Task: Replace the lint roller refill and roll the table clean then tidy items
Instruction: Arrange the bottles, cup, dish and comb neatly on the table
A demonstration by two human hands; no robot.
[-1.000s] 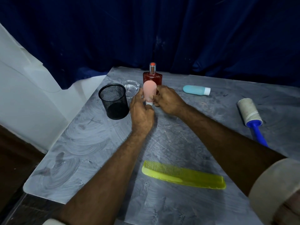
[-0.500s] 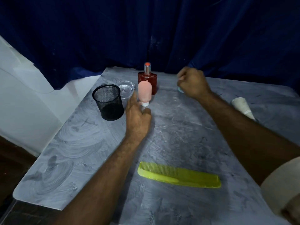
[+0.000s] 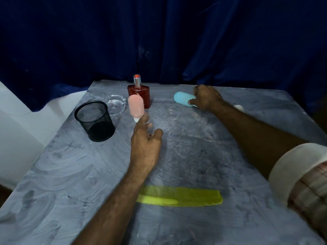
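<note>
A pink bottle (image 3: 135,107) stands cap-down in front of a red perfume bottle (image 3: 140,93) at the back of the grey table (image 3: 194,156). My left hand (image 3: 145,145) hovers just below the pink bottle, fingers apart and holding nothing. My right hand (image 3: 207,98) is closed around the right end of a light blue bottle (image 3: 183,98) lying at the back. A small white bit of the lint roller (image 3: 238,107) shows behind my right forearm; the rest is hidden.
A black mesh cup (image 3: 94,120) stands at the left with a clear glass ashtray (image 3: 115,105) behind it. A yellow-green comb (image 3: 180,198) lies near the front. Dark blue curtain hangs behind the table. The table's left edge drops off beside a white surface.
Both hands let go of the pink bottle, which now stands alone. My right hand moved right and closed on the light blue bottle. My left hand drew back toward me.
</note>
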